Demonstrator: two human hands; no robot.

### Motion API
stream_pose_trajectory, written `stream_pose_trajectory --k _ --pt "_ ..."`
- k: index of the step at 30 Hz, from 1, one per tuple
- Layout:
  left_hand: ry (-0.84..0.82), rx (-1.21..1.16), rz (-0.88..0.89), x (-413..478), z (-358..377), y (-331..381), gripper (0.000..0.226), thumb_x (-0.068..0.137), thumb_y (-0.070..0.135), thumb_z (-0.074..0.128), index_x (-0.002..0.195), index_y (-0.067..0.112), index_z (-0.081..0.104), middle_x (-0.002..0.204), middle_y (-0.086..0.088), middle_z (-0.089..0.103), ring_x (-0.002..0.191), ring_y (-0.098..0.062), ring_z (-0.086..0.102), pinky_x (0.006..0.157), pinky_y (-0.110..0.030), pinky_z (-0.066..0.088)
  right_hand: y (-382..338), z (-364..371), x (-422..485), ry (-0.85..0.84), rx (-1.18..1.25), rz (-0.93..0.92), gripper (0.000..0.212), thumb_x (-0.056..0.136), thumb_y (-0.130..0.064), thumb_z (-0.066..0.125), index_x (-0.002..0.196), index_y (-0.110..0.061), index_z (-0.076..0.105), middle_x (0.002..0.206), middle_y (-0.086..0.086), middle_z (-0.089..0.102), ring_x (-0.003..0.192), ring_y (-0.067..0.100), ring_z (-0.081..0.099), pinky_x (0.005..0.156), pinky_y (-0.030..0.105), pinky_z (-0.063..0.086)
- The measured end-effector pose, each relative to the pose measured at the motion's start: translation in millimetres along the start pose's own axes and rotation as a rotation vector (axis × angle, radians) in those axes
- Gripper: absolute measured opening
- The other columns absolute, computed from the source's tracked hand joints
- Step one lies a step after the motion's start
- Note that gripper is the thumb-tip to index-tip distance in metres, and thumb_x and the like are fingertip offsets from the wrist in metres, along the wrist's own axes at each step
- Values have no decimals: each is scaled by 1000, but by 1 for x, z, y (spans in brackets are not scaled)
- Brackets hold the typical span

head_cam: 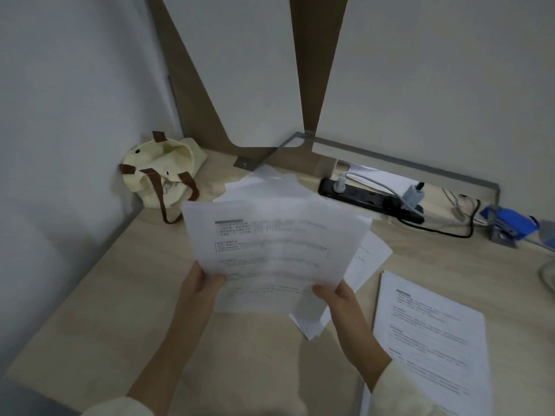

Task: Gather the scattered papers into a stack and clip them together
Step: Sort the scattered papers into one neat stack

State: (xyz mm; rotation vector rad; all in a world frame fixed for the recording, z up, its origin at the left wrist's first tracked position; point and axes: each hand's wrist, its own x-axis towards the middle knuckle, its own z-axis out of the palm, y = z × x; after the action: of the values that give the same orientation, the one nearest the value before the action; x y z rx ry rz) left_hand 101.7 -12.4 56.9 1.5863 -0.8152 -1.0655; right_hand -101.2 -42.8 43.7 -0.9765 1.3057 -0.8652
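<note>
I hold a loose, fanned bundle of printed white papers (270, 247) above the middle of the desk. My left hand (199, 285) pinches its lower left edge, thumb on top. My right hand (339, 298) grips the lower right edge. The sheets are uneven, with corners sticking out at the top and right. Another printed sheet (429, 334) lies flat on the desk at the right, apart from both hands. A blue clip-like tool (510, 225) sits at the far right; I cannot tell exactly what it is.
A cream tote bag (162, 172) with brown straps slumps in the back left corner. A black power strip (372, 198) with plugs and cables runs along the back right. The wooden desk (105, 310) meets walls at the left and behind.
</note>
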Motion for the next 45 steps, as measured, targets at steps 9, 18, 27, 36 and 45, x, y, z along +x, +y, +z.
stream_pose_trajectory --k 9,18,27,36,45 --pt "-97 160 -95 -9 32 5 20 90 10 50 108 14 55 97 5 64 87 -14 63 62 -25 46 15 -48 -11 121 -11 110 26 88 -8 52 111 -15 63 109 4 70 100 24 66 92 45 51" --pt "-404 302 -195 -49 159 -35 13 93 19 48 91 13 60 91 -3 66 77 -12 59 61 -18 42 45 -177 -68 408 -8 277 16 87 -2 47 90 -2 63 84 11 67 75 27 61 64 32 47" --pt "-420 564 -197 -77 241 -105 18 89 16 49 100 15 62 100 -3 61 84 -11 59 70 -17 45 106 -255 -85 565 -200 398 16 87 -4 51 101 -9 54 83 8 63 73 23 58 64 31 44" --pt "-343 608 -122 -69 236 -90 40 90 17 49 130 15 45 129 6 44 118 -14 47 98 -36 43 90 -258 -72 637 -533 342 46 79 2 59 124 0 49 127 27 42 109 42 49 98 41 38" --pt "-263 1303 244 40 171 -63 63 92 30 45 146 10 20 157 -10 12 144 -25 12 113 -36 21 59 -202 -20 384 -497 196 36 89 -1 49 124 -7 43 114 2 33 105 22 46 89 27 37"
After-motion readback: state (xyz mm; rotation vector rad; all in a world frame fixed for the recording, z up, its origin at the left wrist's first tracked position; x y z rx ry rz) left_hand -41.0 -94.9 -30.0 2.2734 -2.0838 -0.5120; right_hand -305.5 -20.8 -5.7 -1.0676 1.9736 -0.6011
